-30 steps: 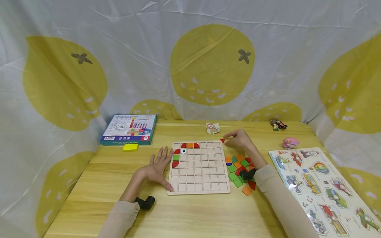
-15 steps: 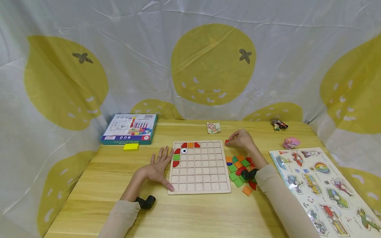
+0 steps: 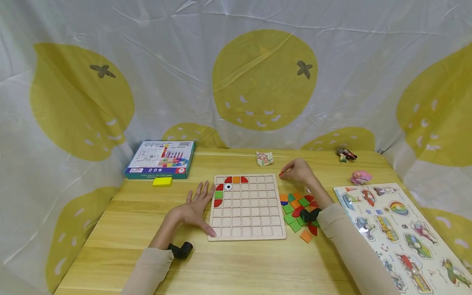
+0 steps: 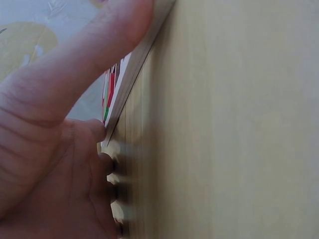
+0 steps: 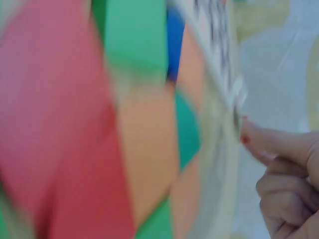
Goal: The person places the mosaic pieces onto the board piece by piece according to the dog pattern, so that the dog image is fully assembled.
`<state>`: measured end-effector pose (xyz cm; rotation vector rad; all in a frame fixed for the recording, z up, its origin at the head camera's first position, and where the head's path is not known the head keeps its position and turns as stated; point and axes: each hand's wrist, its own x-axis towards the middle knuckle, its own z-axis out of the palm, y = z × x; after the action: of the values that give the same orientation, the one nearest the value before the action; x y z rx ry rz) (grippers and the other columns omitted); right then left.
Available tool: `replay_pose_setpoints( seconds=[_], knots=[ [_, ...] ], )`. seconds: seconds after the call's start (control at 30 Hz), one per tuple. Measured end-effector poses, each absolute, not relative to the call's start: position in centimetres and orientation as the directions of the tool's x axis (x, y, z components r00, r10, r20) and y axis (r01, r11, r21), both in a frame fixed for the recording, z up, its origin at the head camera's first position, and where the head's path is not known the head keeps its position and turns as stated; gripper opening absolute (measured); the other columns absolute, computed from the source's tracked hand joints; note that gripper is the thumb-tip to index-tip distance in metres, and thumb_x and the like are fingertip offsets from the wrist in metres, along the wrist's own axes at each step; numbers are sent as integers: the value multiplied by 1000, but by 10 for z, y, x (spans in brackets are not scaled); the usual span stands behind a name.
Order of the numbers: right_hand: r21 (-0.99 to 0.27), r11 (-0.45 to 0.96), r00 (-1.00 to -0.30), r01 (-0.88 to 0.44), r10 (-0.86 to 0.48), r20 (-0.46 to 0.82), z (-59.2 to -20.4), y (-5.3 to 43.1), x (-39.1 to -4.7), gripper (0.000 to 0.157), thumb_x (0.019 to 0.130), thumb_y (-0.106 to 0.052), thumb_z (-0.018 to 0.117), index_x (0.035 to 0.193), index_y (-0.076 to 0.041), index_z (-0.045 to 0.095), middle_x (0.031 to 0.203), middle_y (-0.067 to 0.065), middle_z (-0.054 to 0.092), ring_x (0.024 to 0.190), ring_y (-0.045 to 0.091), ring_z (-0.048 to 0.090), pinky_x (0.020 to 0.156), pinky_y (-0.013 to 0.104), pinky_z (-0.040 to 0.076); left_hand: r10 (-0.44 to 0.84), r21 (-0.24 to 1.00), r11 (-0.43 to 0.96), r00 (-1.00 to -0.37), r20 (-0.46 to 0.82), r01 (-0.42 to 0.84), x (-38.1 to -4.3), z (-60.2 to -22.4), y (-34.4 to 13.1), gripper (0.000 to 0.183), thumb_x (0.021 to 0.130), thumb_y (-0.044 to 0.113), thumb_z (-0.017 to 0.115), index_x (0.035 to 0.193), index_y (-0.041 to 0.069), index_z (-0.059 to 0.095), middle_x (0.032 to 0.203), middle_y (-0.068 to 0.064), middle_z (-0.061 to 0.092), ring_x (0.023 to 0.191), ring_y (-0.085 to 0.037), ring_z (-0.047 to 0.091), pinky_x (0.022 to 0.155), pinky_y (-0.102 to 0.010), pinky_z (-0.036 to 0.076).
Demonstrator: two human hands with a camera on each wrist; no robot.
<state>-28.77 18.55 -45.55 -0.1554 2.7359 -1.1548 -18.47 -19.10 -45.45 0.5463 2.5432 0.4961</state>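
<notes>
My left hand lies with spread fingers along the left edge of a wooden grid board; its thumb touches the lower left corner. Red quarter-round pieces, an orange square, a green square and an eye tile sit in the board's upper left cells. Beyond the upper right corner, my right hand pinches a small red piece between thumb and fingertips, mostly hidden. In the right wrist view only a bit of red shows at the fingertips.
A pile of coloured tiles lies right of the board, under my right wrist. Further right is a picture puzzle board. A pink toy, a dark figure, a paper scrap, a box and a yellow block stand around.
My right hand has closed its fingertips on the red piece, lifting and turning it slightly to the right, away from the board's corner. The left hand has stayed in place.
</notes>
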Motion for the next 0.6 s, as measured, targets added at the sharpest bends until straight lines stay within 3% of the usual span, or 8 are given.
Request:
replay_pose_setpoints(
  seconds=[0.1,0.2,0.33,0.43,0.6],
  knots=[
    [-772,635,-972,-37,-201,-118,-448,157,-279,15,79,-18,80,89,-7,77,51,-4,47,49,10,31,50,24,31,456,439,855,-802,-386,275,-184,-454,-193,147,54,63,84,155,12,-10,160,-18,-22,147,-39,-22,116,-65,-11],
    [-816,574,-954,-60,-273,-122,-445,121,-268,15,78,-19,81,90,-10,78,48,-5,37,47,12,25,49,25,27,455,430,858,-803,-385,281,-184,-453,-193,147,55,64,84,155,12,-9,160,-18,-21,147,-39,-22,116,-65,-10],
    [-828,555,-942,-81,-315,-119,-449,80,-260,15,73,-19,84,85,-12,78,73,0,66,58,13,34,52,25,27,458,416,861,-802,-383,293,-185,-453,-191,146,55,65,83,155,12,-9,160,-18,-21,147,-39,-21,116,-66,-9],
    [-830,550,-943,-87,-313,-109,-455,64,-259,15,69,-16,87,81,-11,79,96,4,74,67,14,38,54,25,27,458,417,861,-802,-384,292,-185,-453,-190,146,55,64,84,155,12,-9,160,-18,-21,147,-39,-21,116,-66,-9],
    [-827,556,-949,-87,-299,-101,-459,54,-259,16,66,-14,89,78,-9,79,89,5,76,67,13,44,53,23,30,457,420,861,-801,-387,289,-184,-453,-190,146,55,63,84,155,12,-9,160,-18,-21,147,-39,-21,116,-65,-9]
  ],
)
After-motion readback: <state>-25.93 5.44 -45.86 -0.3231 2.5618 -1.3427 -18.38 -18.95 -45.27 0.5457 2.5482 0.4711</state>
